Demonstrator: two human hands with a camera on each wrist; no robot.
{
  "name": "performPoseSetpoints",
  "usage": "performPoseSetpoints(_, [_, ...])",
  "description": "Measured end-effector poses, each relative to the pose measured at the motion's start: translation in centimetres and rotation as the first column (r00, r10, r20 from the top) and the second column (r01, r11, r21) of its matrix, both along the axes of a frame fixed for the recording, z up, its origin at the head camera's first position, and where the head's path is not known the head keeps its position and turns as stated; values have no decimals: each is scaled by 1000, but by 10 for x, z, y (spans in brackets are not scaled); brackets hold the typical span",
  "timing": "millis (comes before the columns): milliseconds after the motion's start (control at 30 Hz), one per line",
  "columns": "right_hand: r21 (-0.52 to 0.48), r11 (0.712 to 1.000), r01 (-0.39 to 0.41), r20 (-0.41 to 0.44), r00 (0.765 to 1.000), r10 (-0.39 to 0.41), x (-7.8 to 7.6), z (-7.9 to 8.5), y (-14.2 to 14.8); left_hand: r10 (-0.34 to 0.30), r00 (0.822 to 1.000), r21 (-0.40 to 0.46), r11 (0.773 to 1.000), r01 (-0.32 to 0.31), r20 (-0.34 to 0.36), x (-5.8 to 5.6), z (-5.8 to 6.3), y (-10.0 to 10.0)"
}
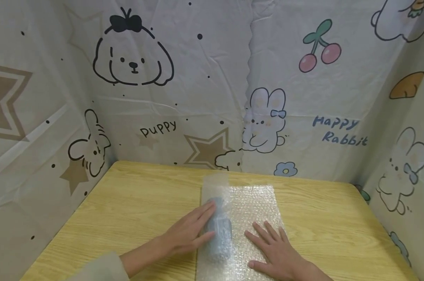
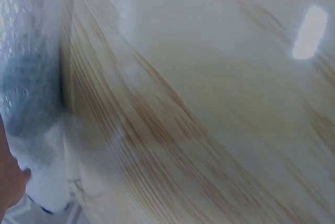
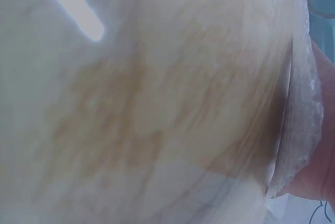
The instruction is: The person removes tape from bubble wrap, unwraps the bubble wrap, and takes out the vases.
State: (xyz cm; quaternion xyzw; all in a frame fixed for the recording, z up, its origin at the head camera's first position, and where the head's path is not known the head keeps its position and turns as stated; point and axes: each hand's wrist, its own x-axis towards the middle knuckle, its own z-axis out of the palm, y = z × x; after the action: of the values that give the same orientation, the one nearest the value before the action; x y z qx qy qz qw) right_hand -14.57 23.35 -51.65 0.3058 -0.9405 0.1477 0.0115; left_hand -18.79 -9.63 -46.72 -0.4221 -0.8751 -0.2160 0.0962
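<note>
A sheet of bubble wrap [image 1: 254,205] lies on the table, its left part folded over a blue cylindrical cup [image 1: 220,236] that rests on its side. Through the clear plastic the cup's body looks blurred. In the right wrist view the blue cup [image 3: 322,22] shows a round rim. My left hand [image 1: 188,229] rests against the cup's left side over the wrap, fingers extended, thumb nearer me. Flat on the sheet to the right of the cup, my right hand [image 1: 278,251] spreads its fingers and holds nothing.
The yellow wood-grain table [image 1: 138,203] carries the sheet. A cloth backdrop [image 1: 204,97] printed with puppies, rabbits and stars stands behind the table and along both sides. A bright light reflection shows on the tabletop in both wrist views.
</note>
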Motion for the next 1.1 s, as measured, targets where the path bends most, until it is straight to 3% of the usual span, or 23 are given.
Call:
performPoseSetpoints(167, [11,1000,3,-1,1000,-3,0,0,0,85,990,61,994,-92,111,8,6,18])
performPoseSetpoints(333, [19,1000,5,5,1000,-5,-1,1,0,186,956,105,971,-214,226,15,15,37])
performPoseSetpoints(500, [19,1000,7,4,1000,-7,0,1,0,243,920,128,947,-293,309,17,18,50])
performPoseSetpoints(633, [17,1000,13,18,1000,-13,0,2,0,241,900,148,939,-311,364,19,17,52])
performPoseSetpoints(900, [29,999,25,79,997,-27,-1,7,-1,168,890,245,925,-291,423,20,21,44])
performPoseSetpoints(1100, [31,999,33,122,992,-37,-1,8,-1,118,854,327,891,-316,506,17,23,33])
